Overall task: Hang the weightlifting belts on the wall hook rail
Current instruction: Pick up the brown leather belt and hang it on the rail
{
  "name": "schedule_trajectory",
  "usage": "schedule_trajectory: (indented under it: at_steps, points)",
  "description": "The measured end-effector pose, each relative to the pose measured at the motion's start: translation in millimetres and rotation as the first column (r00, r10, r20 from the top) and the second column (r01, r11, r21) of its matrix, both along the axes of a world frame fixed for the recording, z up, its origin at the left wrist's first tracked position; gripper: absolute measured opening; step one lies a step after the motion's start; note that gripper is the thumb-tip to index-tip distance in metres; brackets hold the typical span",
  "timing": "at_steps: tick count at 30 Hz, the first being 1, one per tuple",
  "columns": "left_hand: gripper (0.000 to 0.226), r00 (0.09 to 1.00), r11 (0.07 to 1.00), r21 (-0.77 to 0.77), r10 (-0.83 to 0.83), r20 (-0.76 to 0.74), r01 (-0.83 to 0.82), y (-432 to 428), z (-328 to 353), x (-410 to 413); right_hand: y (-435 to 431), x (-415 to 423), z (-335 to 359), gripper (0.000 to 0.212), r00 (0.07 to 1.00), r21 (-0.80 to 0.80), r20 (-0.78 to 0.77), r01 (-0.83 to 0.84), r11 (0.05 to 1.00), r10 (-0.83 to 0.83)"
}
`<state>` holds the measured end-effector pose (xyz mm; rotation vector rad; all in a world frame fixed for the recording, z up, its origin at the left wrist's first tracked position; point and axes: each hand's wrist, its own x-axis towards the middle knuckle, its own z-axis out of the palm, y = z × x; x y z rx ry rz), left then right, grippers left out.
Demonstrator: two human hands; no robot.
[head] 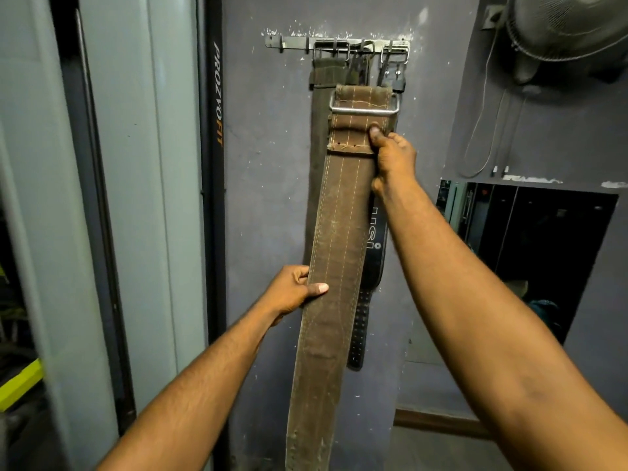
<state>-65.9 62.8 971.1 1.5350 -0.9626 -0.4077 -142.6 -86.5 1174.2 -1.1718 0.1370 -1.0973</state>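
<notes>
**Two hands held a brown lifting belt up below a wall hook rail**

Seen from a head-worn camera, a person's bare arms reached forward toward a grey-purple wall (pixel 265 164). Between the hands hung a long, worn brown belt (pixel 339 232) with pale stitching, held upright and slightly slanted. The right hand (pixel 394 158) gripped the belt's right edge near the top, thumb pressed on the front just under the metal buckle (pixel 363 108), fingers curled behind. The left hand (pixel 292 292) pinched the left edge lower down, thumb lying across the front, fingers behind.

The buckle end sat below the metal hook rail (pixel 292 42) fixed high on the wall and was not on a hook. Other belts hung from the rail behind it: an olive belt (pixel 328 71) to the left and a black belt (pixel 375 239) with white lettering, partly hidden by the brown one.

A dark upright post (pixel 217 96) lettered PROZVOFIT stood to the left. A wall fan (pixel 571 32) was mounted at upper right.
</notes>
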Motion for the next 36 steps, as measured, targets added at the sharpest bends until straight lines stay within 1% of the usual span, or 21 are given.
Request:
schedule_trajectory:
  at_steps: [3,6,11,13,14,16,17,19,20,22,24,25,27,29,31,32,34,36]
  points:
    - [0.023,0.999,0.999,0.041,0.022,0.048,-0.024,0.8,-7.7,3.8,-0.3,1.3,-4.4,0.005,1.000,0.006,-0.007,-0.022,1.000,0.022]
    - [0.022,0.998,0.988,0.152,0.002,0.069,-0.012,1.1,-15.1,10.2,0.4,4.6,-11.5,0.004,0.999,-0.001,-0.018,-0.051,0.999,0.051]
    - [0.012,0.999,0.965,0.263,0.004,0.051,-0.017,3.4,-16.0,8.1,2.5,7.8,-19.2,0.002,0.997,-0.013,-0.023,-0.071,0.997,0.071]
    - [0.019,0.999,0.967,0.256,0.006,0.037,-0.016,5.5,-9.6,7.3,2.1,7.5,-19.9,0.002,0.996,-0.010,-0.017,-0.085,0.996,0.085]
    - [0.025,1.000,0.977,0.212,0.018,0.016,-0.021,6.4,-2.9,8.0,2.5,7.2,-20.3,0.002,0.995,-0.007,-0.011,-0.096,0.995,0.096]
    - [0.032,0.997,0.997,0.026,0.070,-0.040,-0.069,6.6,21.8,8.7,4.7,6.7,-22.3,0.002,0.992,-0.001,0.001,-0.124,0.992,0.124]
    - [0.035,0.993,0.991,-0.090,0.096,-0.062,-0.101,6.2,40.1,7.7,6.2,7.0,-24.6,0.003,0.991,-0.001,0.000,-0.136,0.991,0.136]
    - [0.045,0.984,0.936,-0.304,0.164,-0.070,-0.177,5.1,82.6,5.5,8.9,8.1,-31.3,0.010,0.988,-0.003,-0.013,-0.153,0.988,0.153]
    - [0.051,0.977,0.897,-0.391,0.208,-0.040,-0.207,5.1,104.9,6.1,10.0,8.5,-35.3,0.013,0.987,-0.007,-0.023,-0.162,0.987,0.161]
    - [0.057,0.951,0.832,-0.506,0.302,0.067,-0.229,8.5,147.2,9.3,12.1,8.9,-43.8,0.018,0.983,-0.019,-0.046,-0.180,0.984,0.179]
    - [0.055,0.913,0.801,-0.558,0.368,0.175,-0.216,14.6,179.1,16.8,14.5,8.5,-52.8,0.021,0.979,-0.038,-0.074,-0.194,0.980,0.191]
    - [0.051,0.894,0.801,-0.563,0.386,0.227,-0.203,18.2,190.7,20.2,15.2,8.0,-57.3,0.022,0.976,-0.049,-0.087,-0.203,0.978,0.198]
    - [0.046,0.859,0.831,-0.531,0.385,0.339,-0.163,24.8,207.1,22.6,15.3,7.7,-65.5,0.023,0.969,-0.062,-0.107,-0.228,0.972,0.220]
    - [0.052,0.876,0.897,-0.434,0.269,0.401,-0.077,30.3,212.6,25.1,15.3,7.1,-70.7,0.020,0.964,-0.067,-0.112,-0.249,0.966,0.241]
    - [0.063,0.914,0.956,-0.288,0.076,0.398,0.046,36.0,208.6,30.1,14.7,6.7,-72.1,0.017,0.962,-0.065,-0.105,-0.258,0.964,0.251]
    - [0.068,0.917,0.971,-0.222,0.006,0.399,0.090,37.6,205.1,33.1,14.5,5.9,-71.4,0.017,0.963,-0.067,-0.104,-0.257,0.964,0.250]
    - [0.079,0.907,0.982,-0.143,-0.054,0.418,0.124,38.5,199.5,36.9,14.6,2.7,-70.3,0.021,0.963,-0.071,-0.122,-0.250,0.966,0.240]
    - [0.088,0.897,0.985,-0.113,-0.069,0.437,0.131,37.3,199.4,36.8,12.1,1.0,-70.9,0.028,0.962,-0.060,-0.133,-0.250,0.966,0.240]
